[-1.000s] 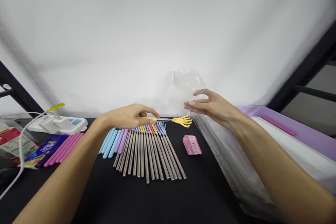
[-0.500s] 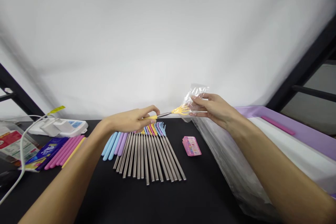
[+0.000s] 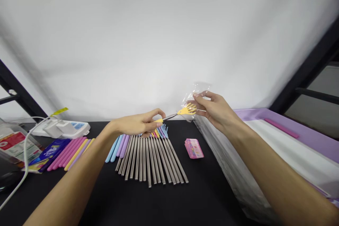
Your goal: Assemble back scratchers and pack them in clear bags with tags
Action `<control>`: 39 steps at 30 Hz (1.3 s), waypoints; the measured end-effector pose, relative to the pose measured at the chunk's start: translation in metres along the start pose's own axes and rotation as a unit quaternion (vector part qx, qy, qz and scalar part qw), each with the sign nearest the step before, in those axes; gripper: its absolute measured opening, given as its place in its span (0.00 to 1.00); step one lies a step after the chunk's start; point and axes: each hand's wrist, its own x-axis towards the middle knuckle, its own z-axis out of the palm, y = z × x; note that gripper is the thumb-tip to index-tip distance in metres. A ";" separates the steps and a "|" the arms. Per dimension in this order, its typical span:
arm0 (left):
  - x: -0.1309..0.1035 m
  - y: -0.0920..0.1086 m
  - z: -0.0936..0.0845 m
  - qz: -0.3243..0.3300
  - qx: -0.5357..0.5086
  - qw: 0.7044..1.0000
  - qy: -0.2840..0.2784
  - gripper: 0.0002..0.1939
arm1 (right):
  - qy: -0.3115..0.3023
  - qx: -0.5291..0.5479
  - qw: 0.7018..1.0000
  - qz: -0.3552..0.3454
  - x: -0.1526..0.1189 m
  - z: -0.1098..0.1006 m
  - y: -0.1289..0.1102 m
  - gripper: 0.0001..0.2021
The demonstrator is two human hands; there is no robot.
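From where I stand, taking the fanned row of silver metal rods [image 3: 152,162] as the clock's centre and the white wall [image 3: 169,42] as twelve, the person's left hand [image 3: 140,123] is at twelve, thumb and forefinger pinching the yellow handle of a back scratcher with a slim metal shaft and yellow hand-shaped head [image 3: 186,109]. I can't make out how its other fingers sit. That head points to one o'clock, overlapping a clear, crinkled plastic bag [image 3: 202,87]; whether it is inside, I cannot tell. The right hand [image 3: 218,111], towards two, pinches the bag between thumb and fingers.

At three lies a small stack of pink printed cards [image 3: 194,148], and beyond it a long pile of clear plastic sleeves [image 3: 225,169]. At nine, light blue tubes [image 3: 113,150] and purple tubes [image 3: 123,146] lie beside the rods; further out are pink tubes [image 3: 69,152], next to a dark blue packet [image 3: 51,152].
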 end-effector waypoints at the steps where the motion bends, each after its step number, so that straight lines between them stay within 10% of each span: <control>1: 0.000 0.000 0.000 -0.001 0.002 1.000 0.005 0.23 | -0.002 -0.014 1.000 0.005 -0.001 0.001 0.000 0.11; 22: 0.002 0.015 0.008 -0.013 0.107 0.991 0.085 0.20 | 0.038 -0.081 0.995 0.042 0.000 -0.004 -0.006 0.12; 39: 0.026 0.005 0.025 0.034 -0.226 0.967 0.111 0.30 | -0.104 0.046 0.993 0.039 -0.013 0.021 0.008 0.10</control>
